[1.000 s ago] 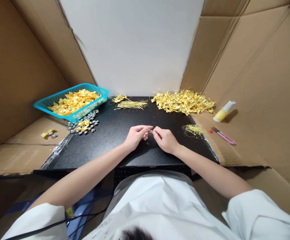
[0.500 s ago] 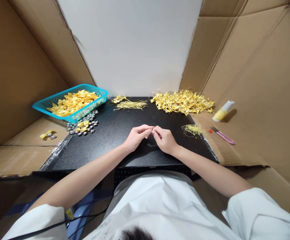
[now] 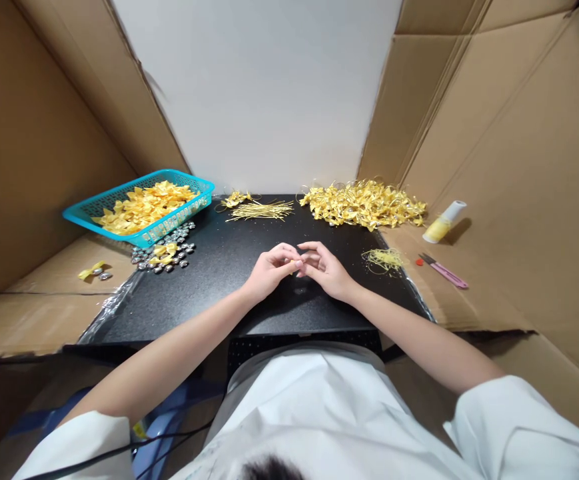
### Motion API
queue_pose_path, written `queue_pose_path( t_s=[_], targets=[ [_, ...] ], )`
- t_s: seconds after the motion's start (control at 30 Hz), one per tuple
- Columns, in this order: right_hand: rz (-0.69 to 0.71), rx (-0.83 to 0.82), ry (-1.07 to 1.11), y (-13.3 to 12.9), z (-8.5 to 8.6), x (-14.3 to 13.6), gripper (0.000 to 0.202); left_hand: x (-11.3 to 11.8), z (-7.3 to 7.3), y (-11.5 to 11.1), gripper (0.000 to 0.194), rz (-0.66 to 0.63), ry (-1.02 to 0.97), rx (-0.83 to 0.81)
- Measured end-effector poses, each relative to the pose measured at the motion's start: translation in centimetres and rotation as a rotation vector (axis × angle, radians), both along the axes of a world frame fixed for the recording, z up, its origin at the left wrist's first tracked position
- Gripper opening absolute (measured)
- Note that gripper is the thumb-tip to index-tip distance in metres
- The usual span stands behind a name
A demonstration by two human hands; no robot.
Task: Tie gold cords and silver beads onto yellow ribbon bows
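Observation:
My left hand point(image 3: 270, 272) is closed in a pinch above the middle of the black tabletop point(image 3: 209, 287); a bit of yellow shows at its fingertips, too small to name. Against those fingertips rests my right hand point(image 3: 330, 272), its thumb and fingers bent and partly spread; whether they grip anything is hidden. Beyond the hands lie a bundle of thin yellow ties point(image 3: 263, 211) and a large heap of yellow bows point(image 3: 364, 205). Silver beads point(image 3: 169, 268) are scattered on the left, with a yellow bow point(image 3: 164, 251) among them.
A blue basket point(image 3: 76, 212) of yellow bows stands at the back left. Yellow thread scraps point(image 3: 385, 259), pink-handled scissors point(image 3: 449, 275), a small red piece point(image 3: 419, 262) and a white and yellow roll point(image 3: 444, 223) lie or stand on the right. Cardboard walls point(image 3: 509, 133) flank the table.
My right hand's fingers have opened and spread upward from their pinch. My left hand stays pinched in nearly the same place.

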State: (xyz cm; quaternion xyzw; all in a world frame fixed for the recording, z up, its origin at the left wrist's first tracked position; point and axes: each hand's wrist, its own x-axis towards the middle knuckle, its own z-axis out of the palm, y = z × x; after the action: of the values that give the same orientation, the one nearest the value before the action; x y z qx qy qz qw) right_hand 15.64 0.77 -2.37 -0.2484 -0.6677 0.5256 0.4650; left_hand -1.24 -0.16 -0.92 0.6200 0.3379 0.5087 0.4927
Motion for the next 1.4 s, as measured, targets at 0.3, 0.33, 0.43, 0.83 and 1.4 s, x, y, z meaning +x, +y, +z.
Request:
queue_pose_path(
  t_s=[0.3, 0.33, 0.43, 0.83, 1.4],
  targets=[
    [-0.093, -0.054, 0.067, 0.4, 0.6, 0.7, 0.026, -1.1, 4.7, 2.0, 0.024, 0.017, 0.110, 0.081],
    [-0.086, -0.041, 0.067, 0.4, 0.7, 0.7, 0.027, -1.2, 5.3, 2.3, 0.025, -0.018, 0.143, 0.064],
    [-0.086, 0.016, 0.044, 0.7, 1.2, 0.8, 0.040, -1.2, 6.6, 2.8, 0.028, -0.083, 0.209, 0.013],
    [-0.099, -0.032, -0.167, 2.7, 2.0, 0.2, 0.026, -0.7, 9.6, 3.9, 0.032, 0.008, 0.322, 0.061],
    [-0.183, 0.153, -0.453, 3.0, -0.3, 1.0, 0.013, -3.0, 19.6, 5.7, 0.032, 0.364, 0.416, 0.242]
  ],
)
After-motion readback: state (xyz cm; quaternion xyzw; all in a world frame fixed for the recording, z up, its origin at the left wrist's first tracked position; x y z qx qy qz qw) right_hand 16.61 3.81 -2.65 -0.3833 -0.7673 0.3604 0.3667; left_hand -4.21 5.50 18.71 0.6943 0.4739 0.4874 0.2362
